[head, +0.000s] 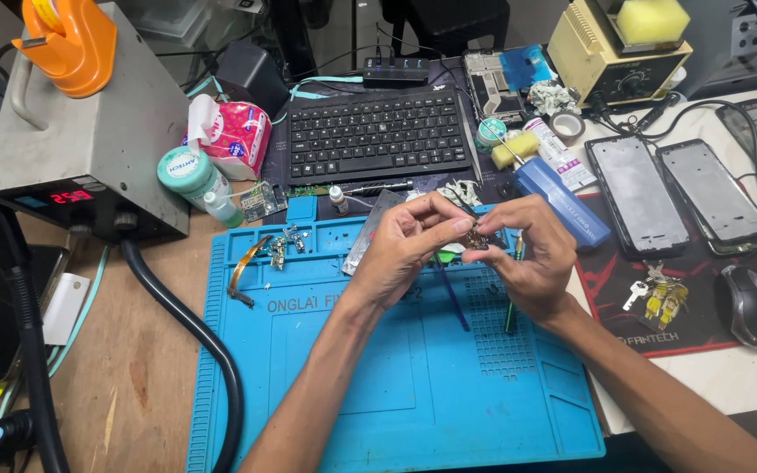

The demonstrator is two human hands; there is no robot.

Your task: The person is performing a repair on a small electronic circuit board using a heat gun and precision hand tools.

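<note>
Both my hands meet above the blue silicone work mat [378, 377]. My left hand [400, 245] and my right hand [527, 254] pinch a small dark electronic part [477, 236] between their fingertips. The part is tiny and mostly covered by my fingers. Under my hands lie a blue-handled tool [453, 298] and a thin green-handled tool [511, 302] on the mat. A flat grey metal strip [365, 236] lies just left of my left hand.
A black keyboard [378, 136] sits behind the mat. Left stands a grey station box [89, 123] with a black hose [194, 342]. Right are two phone frames [637, 193], keys [659, 298], a black mouse [748, 305] and a blue case [562, 201]. Small boards [278, 250] lie on the mat's left.
</note>
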